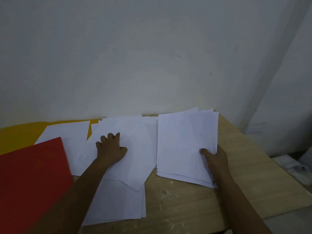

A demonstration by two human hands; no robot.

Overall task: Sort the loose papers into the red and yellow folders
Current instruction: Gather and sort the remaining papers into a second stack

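Note:
White loose papers (pixel 135 149) lie spread over the middle of the wooden table. My left hand (pixel 110 149) rests on them, palm down with fingers bent at the tips. My right hand (pixel 214 159) grips the lower right edge of a separate stack of papers (pixel 182 141), thumb on top. The red folder (pixel 32 179) lies closed at the near left. The yellow folder (pixel 18 135) lies behind it against the wall, partly covered by sheets.
The wooden table (pixel 194 205) stands against a pale wall (pixel 152 56). Its right edge runs diagonally at the right. On the floor beyond it sits a white object (pixel 298 169).

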